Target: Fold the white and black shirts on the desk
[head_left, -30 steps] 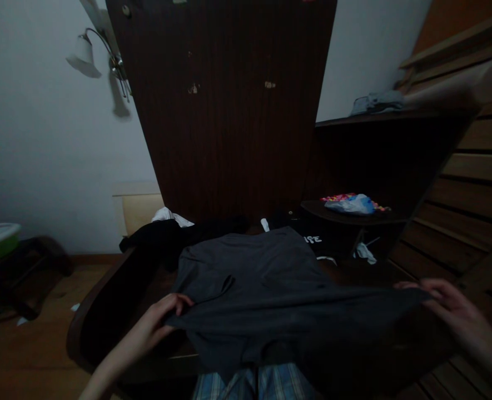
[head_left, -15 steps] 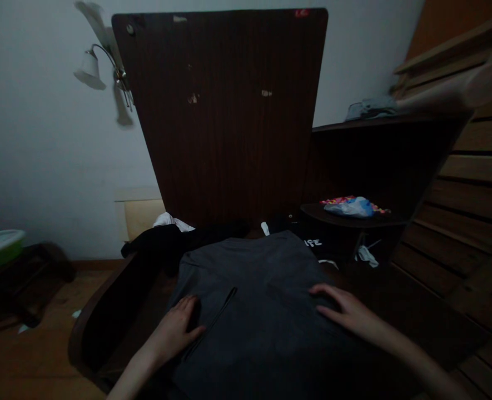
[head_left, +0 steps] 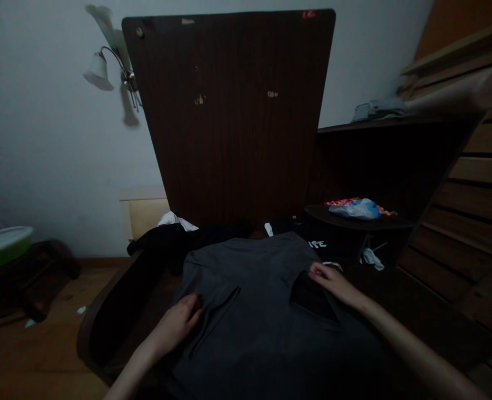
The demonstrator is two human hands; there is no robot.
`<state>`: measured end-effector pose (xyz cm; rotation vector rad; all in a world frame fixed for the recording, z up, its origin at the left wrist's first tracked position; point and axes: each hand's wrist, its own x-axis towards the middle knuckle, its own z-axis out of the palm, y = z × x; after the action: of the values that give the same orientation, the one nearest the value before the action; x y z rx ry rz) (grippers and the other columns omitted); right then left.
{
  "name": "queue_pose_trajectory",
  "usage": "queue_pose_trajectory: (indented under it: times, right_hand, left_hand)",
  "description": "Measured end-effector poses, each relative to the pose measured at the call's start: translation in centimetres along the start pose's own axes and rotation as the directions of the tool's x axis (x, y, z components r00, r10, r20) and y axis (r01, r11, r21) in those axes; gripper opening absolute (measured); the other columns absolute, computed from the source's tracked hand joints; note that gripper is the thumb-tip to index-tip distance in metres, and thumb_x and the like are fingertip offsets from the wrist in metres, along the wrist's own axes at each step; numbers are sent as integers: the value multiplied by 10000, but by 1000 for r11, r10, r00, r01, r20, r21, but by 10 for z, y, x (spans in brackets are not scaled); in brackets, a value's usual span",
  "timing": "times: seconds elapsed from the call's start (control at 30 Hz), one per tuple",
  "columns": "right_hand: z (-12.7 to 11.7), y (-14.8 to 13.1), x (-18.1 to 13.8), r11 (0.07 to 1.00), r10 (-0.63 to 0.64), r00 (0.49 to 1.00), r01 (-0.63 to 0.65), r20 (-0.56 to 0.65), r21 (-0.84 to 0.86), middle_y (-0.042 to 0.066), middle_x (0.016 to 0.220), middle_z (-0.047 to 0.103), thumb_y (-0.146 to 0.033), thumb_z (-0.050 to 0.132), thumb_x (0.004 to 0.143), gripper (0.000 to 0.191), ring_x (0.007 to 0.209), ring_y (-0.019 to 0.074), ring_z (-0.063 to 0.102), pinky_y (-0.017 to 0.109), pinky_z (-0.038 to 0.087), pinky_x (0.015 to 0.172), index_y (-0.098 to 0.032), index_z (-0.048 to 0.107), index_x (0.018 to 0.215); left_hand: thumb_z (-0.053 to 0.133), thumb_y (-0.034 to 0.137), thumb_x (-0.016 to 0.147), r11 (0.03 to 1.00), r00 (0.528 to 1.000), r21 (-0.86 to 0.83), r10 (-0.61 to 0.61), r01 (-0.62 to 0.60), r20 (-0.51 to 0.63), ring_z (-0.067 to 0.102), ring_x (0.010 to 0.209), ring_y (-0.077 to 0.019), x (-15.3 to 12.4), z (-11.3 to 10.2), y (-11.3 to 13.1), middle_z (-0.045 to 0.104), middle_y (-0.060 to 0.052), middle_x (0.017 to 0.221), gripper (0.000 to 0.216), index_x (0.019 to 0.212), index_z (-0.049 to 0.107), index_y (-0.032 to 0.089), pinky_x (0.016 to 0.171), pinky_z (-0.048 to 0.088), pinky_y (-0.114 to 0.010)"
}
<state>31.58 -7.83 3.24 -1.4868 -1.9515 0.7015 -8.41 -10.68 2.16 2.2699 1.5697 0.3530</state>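
A dark grey garment point(head_left: 258, 316) lies spread out in front of me, with a slit-like opening on each side. My right hand point(head_left: 329, 282) pinches the edge of the right opening point(head_left: 312, 297) and holds it gaping, so its dark inside shows. On the other side, my left hand point(head_left: 179, 321) has its fingers curled into the fabric beside the left slit point(head_left: 216, 319). The fingertips of that hand are partly hidden by the cloth. The garment's lower part fades into shadow.
A tall dark wooden panel point(head_left: 237, 122) stands behind the garment. Black clothes point(head_left: 158, 238) and a white cloth point(head_left: 174, 220) lie at its foot. To the right, a shelf holds a plastic bag point(head_left: 356, 209). A green basin point(head_left: 6, 247) sits at far left.
My right hand has moved up and now lifts the right opening's edge, which gapes. My left fingers have curled in, and the left slit has loosened. The view has shifted slightly.
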Motion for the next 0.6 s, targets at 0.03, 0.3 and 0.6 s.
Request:
queue_pose_trajectory:
  times: [0.03,0.3,0.6]
  right_hand:
    - [-4,-3,-1,999,3,1000,-4,19,38,-13,656,514,-481,372,789,326,647,139,494,261,399,628,-188,469,684]
    - [33,-55,2,969,-184,960,141,213,201,47,829,599,-494,291,835,418,775,159,552,294,412,746,-173,558,841]
    - [140,-86,84,990,-49,994,35,94,139,40,735,623,-366,533,743,241,665,135,550,231,391,605,-147,614,802]
  left_hand:
    - [367,386,826,1000,1000,-21,13,-13,15,560,968,-178,-1,-3,2,580,-66,1091,290,972,538,203,882,411,-282]
    - [468,475,765,994,995,-111,2,-13,-100,407,1182,-227,-30,-13,-18,434,-63,1303,469,1169,474,237,999,317,-366]
    - [562,331,670,993,961,-122,-30,-5,-276,541,1032,-245,-56,-4,-75,588,-91,1115,426,1079,542,213,899,430,-363]
